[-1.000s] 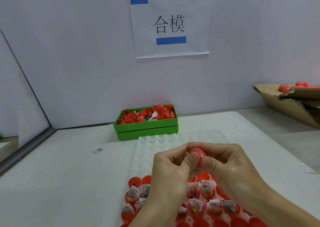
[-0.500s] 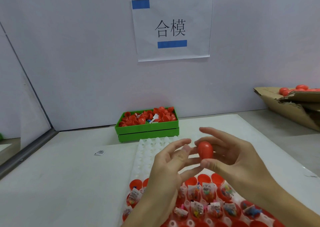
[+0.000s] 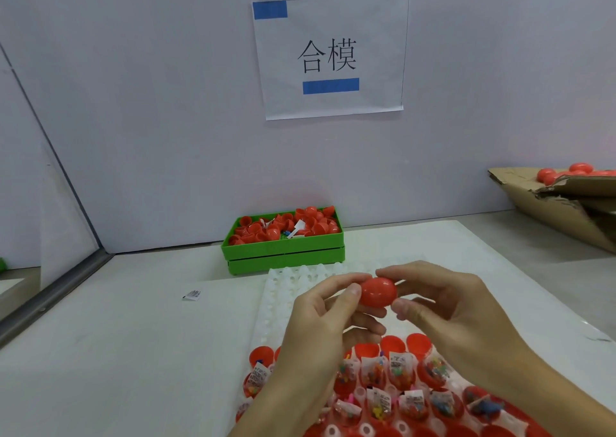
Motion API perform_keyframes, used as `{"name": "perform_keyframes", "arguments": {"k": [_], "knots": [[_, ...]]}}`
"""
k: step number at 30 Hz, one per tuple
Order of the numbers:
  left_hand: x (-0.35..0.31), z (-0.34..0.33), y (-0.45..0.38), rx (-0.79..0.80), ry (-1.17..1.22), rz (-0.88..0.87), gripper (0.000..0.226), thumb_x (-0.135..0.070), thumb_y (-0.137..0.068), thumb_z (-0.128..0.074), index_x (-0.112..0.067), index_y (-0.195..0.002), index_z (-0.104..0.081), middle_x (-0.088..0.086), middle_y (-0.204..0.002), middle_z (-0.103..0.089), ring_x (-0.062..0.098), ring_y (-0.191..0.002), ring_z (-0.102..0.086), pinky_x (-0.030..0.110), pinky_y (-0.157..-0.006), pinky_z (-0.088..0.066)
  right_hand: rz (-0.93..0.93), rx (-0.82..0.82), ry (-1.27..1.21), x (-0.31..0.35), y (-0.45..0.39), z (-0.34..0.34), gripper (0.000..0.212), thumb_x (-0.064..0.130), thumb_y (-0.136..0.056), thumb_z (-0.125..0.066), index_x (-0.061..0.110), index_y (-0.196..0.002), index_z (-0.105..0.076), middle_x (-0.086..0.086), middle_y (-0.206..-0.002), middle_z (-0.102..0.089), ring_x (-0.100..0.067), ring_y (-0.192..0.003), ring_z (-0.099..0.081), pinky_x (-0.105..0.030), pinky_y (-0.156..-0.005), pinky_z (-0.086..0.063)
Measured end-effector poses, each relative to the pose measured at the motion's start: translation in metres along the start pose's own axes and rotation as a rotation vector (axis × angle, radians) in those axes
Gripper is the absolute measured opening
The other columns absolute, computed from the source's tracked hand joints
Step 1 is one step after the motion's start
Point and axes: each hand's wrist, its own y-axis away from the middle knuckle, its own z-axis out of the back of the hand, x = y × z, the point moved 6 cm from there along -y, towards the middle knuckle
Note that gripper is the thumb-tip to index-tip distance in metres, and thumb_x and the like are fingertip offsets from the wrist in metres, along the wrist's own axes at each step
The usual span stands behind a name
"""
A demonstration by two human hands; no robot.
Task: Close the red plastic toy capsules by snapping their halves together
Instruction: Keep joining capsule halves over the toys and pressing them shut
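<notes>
Red plastic is sitting between both my hands: I am holding one capsule (image 3: 378, 296) up over the white tray (image 3: 276, 306), above the rows of open filled halves (image 3: 393, 370) that are waiting nearer to me. It looks whole from here, with no gap showing along the seam, though I cannot tell whether the halves are fully snapped.

To do this step well, I am thinking I should be pressing along the capsule's long axis, squeezing end against end and not across the seam, so the rims are seating evenly all round. If one side is riding up, I am guessing a small twist while pressing would be settling it. I should also be watching that no corner of the little packet inside is getting trapped in the joint.

My left hand (image 3: 320, 316) is pinching the capsule's left end, thumb on the near side and forefinger arching over the top, the other fingers curling loosely beneath. My right hand (image 3: 446, 306) is gripping the right end, forefinger lying along the top and thumb tip pressing just below. Both grips are narrow, closed down to the capsule's width and touching nothing else.

Further back, the green bin (image 3: 283, 256) of loose red shells is standing against the wall, and the cardboard box (image 3: 560, 209) holding finished capsules is lying off to my right.
</notes>
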Motion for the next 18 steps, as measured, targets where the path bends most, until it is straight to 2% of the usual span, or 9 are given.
{"name": "perform_keyframes", "arguments": {"k": [4, 6, 11, 18], "knots": [[-0.005, -0.006, 0.003, 0.063, -0.121, -0.082, 0.018, -0.03, -0.091, -0.061, -0.024, -0.102, -0.073, 0.011, -0.08, -0.074, 0.023, -0.067, -0.07, 0.027, -0.062, -0.057, -0.034, -0.03, -0.022, 0.001, -0.001, 0.002, 0.035, 0.001, -0.081, -0.074, 0.03, -0.1, -0.074, 0.008, -0.093, -0.076, -0.016, -0.087, -0.072, -0.023, -0.074, -0.059], [-0.007, -0.005, 0.004, 0.071, -0.236, -0.14, 0.027, -0.034, -0.082, -0.068, -0.022, -0.106, -0.07, 0.009, -0.08, -0.074, 0.022, -0.065, -0.071, 0.026, -0.062, -0.057, -0.032, -0.04, -0.074, 0.003, -0.001, 0.004, 0.036, -0.002, -0.078, -0.075, 0.029, -0.098, -0.075, 0.005, -0.089, -0.077, -0.016, -0.084, -0.074, -0.022, -0.073, -0.059], [-0.008, -0.002, 0.006, 0.053, -0.318, -0.168, 0.008, -0.006, -0.088, -0.07, -0.013, -0.092, -0.068, 0.01, -0.07, -0.072, 0.02, -0.053, -0.063, 0.025, -0.054, -0.052, -0.013, -0.059, -0.091, 0.001, 0.001, 0.002, 0.044, -0.018, -0.074, -0.072, 0.025, -0.076, -0.081, -0.003, -0.071, -0.075, -0.015, -0.065, -0.072, -0.019, -0.064, -0.057], [-0.01, 0.0, 0.009, 0.026, -0.417, -0.191, 0.012, -0.007, -0.085, -0.074, -0.018, -0.082, -0.068, 0.005, -0.066, -0.072, 0.012, -0.049, -0.061, 0.017, -0.049, -0.047, 0.027, -0.066, -0.063, -0.001, 0.002, -0.002, 0.061, -0.023, -0.073, -0.069, 0.037, -0.069, -0.077, -0.003, -0.062, -0.072, -0.017, -0.057, -0.07, -0.024, -0.06, -0.058]]}}
